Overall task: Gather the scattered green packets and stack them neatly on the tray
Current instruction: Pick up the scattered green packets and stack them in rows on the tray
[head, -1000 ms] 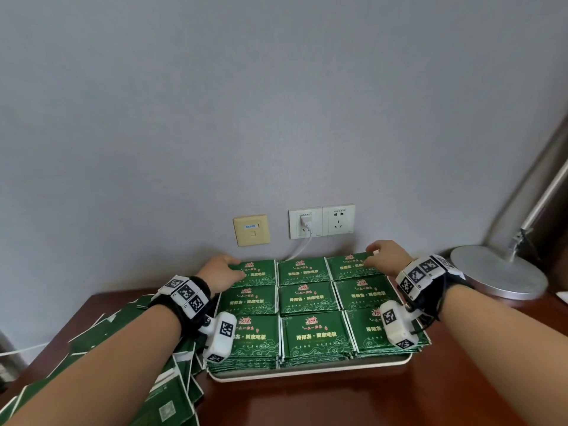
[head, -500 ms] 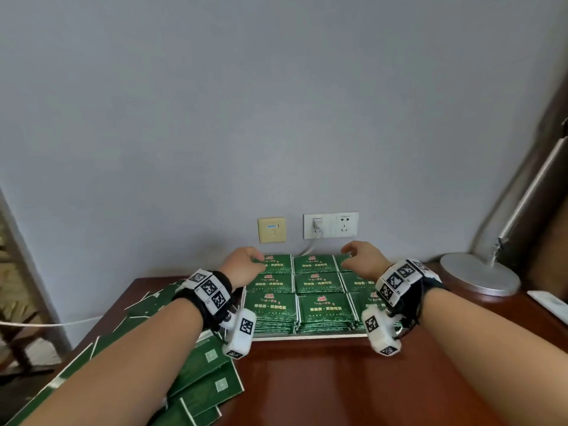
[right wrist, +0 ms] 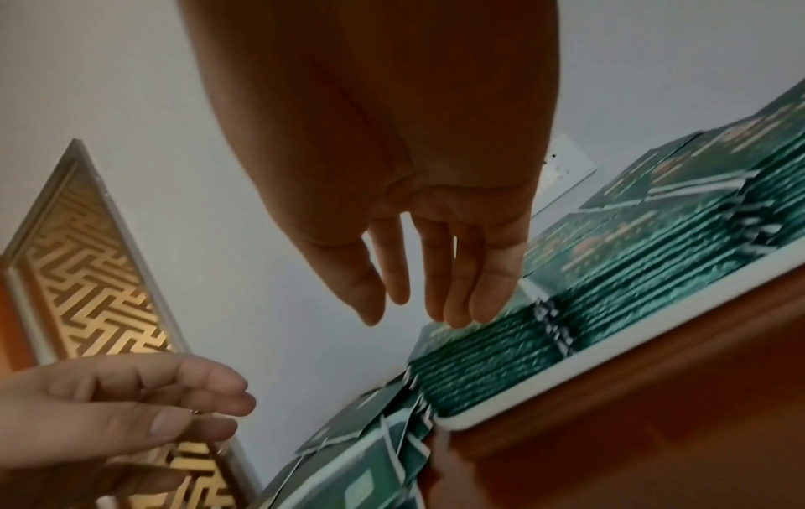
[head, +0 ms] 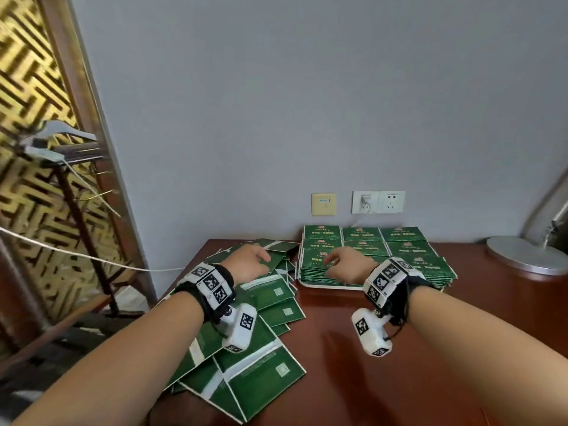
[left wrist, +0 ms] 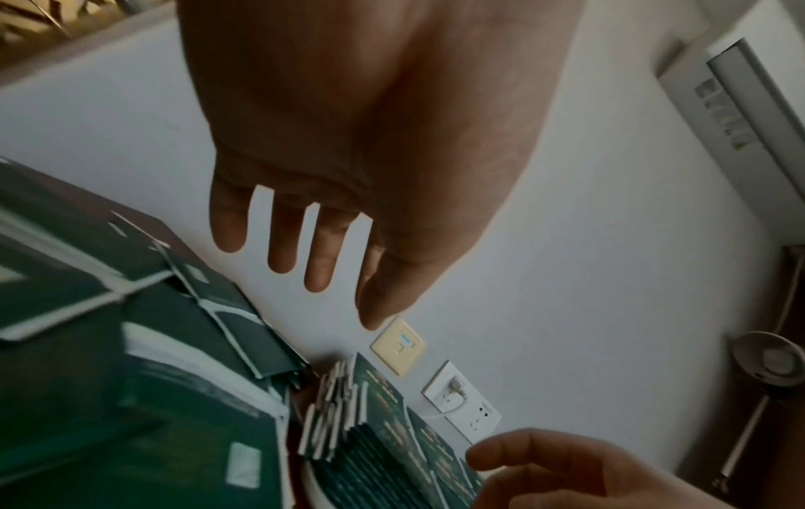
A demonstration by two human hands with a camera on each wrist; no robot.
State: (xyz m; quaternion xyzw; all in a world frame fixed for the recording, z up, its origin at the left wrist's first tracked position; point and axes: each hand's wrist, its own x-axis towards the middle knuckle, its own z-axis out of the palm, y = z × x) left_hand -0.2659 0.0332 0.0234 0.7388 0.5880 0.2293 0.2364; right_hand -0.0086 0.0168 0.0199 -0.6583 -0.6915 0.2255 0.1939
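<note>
Green packets stand in neat stacks on a white tray against the wall. A loose pile of green packets lies fanned out on the table left of the tray. My left hand hovers over the far end of that pile, fingers straight and spread, holding nothing. My right hand is above the tray's front-left stack, fingers extended and empty, with the fingertips close to the top packet. In the right wrist view the tray rim and stack sides show blurred.
A lamp base stands on the table at the right. Wall sockets with a plugged cable sit behind the tray. Bare brown table lies in front. A white cord and a gold patterned screen are off the left edge.
Both hands have left the tray's far corners and come back toward me. The left one moved left over the loose pile, the right one to the front-left stack. The view swung left.
</note>
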